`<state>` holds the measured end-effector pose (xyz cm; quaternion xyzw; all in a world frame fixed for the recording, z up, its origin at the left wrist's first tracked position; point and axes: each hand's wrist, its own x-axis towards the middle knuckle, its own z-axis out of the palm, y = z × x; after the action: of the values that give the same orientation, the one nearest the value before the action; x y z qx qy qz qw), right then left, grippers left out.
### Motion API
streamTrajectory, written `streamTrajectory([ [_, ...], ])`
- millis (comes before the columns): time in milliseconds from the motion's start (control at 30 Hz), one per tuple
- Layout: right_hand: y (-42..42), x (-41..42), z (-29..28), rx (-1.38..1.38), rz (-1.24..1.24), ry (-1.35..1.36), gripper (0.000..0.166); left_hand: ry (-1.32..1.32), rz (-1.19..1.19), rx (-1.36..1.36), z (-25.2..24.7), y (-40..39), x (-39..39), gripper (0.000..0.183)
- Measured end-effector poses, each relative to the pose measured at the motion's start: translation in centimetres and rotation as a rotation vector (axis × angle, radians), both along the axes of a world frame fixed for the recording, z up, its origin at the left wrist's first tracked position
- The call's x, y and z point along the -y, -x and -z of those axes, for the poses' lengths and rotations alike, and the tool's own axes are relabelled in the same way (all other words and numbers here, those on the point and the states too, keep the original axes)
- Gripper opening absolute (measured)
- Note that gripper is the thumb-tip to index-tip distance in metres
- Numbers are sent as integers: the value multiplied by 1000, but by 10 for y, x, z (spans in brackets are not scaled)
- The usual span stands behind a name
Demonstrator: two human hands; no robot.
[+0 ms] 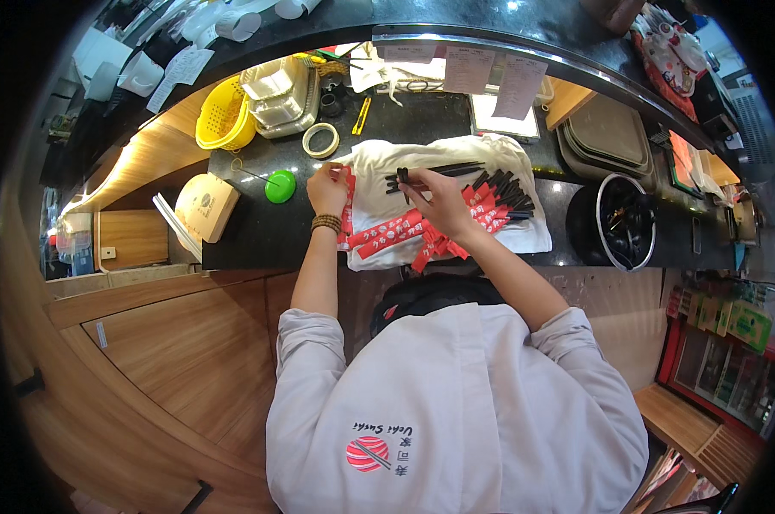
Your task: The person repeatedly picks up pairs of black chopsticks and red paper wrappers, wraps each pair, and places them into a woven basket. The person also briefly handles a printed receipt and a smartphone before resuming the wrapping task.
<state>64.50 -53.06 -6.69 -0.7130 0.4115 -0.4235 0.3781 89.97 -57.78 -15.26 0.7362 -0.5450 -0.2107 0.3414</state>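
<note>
My left hand (328, 191) is at the left edge of a white cloth (387, 154), its fingers on a red paper chopstick sleeve (346, 221). Black chopsticks (402, 173) stand upright between the fingers of my right hand (437, 199), above the cloth. Loose black chopsticks (464, 167) lie behind that hand. To its right and below it, a fanned pile of red printed sleeves (394, 232) spreads over the cloth; black chopstick ends (509, 193) stick out of several. How many chopsticks my right hand holds is hard to tell.
A roll of tape (321, 141), a green domed object with a metal spike (280, 187) and a yellow cutter (361, 116) lie left and behind. Further left are a yellow basket (240, 138) and plastic containers (285, 115). A black pot (583, 221) and stacked trays (609, 138) stand right, beneath an overhead shelf edge (522, 48).
</note>
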Motion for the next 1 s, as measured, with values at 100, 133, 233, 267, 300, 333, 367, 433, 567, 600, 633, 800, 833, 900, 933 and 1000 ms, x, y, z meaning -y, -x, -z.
streamTrajectory([
  [100,-1,0,-3,21,-3,2,22,-7,-36,30,-8,-2,0,17],
  [133,-2,0,-5,16,-1,8,21,63,-45,66,-9,-5,0,17],
  [233,-1,2,-2,-14,29,78,18,202,-106,102,-21,-9,-4,18],
  [267,1,3,-1,-14,40,69,17,242,-203,36,-33,-9,-8,17],
  [300,2,3,-1,-13,50,59,17,281,-300,-29,-44,-14,-13,17],
  [333,3,4,-1,-13,60,50,17,319,-398,-94,-48,-21,-17,17],
  [367,1,3,-3,0,56,44,18,444,-519,-215,-32,-45,-27,19],
  [433,0,3,-1,6,66,43,20,523,-719,-272,-7,-74,-52,26],
  [567,2,5,2,7,84,20,22,311,-822,115,1,-78,-108,34],
  [600,2,6,3,6,84,13,22,273,-801,283,6,-79,-117,36],
  [633,2,7,4,-24,95,15,20,275,-656,232,9,-85,-126,42],
  [800,3,9,3,-61,81,19,18,72,239,289,-20,-85,-139,31],
  [833,4,10,2,-63,72,8,18,-2,331,266,-23,-83,-141,29],
  [900,4,11,1,-67,70,13,18,-158,331,315,-34,-83,-137,27],
  [933,3,10,1,-70,72,27,18,-236,332,339,-35,-83,-135,26],
  [1000,1,9,-1,-52,67,24,18,-229,309,336,-24,-91,-135,21],
])
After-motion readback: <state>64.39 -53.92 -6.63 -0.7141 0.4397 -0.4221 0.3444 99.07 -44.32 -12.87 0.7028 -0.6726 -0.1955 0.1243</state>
